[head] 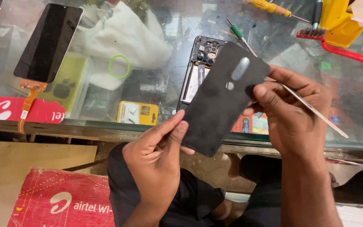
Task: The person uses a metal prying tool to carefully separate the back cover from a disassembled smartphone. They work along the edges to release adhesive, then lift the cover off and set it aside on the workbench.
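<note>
red box (59, 199) nearest, back cover (223, 98) (both hands) hiding opened phone (198, 69), green ring (119, 66)

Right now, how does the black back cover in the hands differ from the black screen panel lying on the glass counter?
The back cover is held up by both hands, left hand and right hand; the screen panel lies untouched on the glass counter. The cover looks matte with two cut-outs; the panel is glossy and unbroken. The panel trails an orange flex cable; the cover has none. Both are dark, flat and phone-shaped.
</note>
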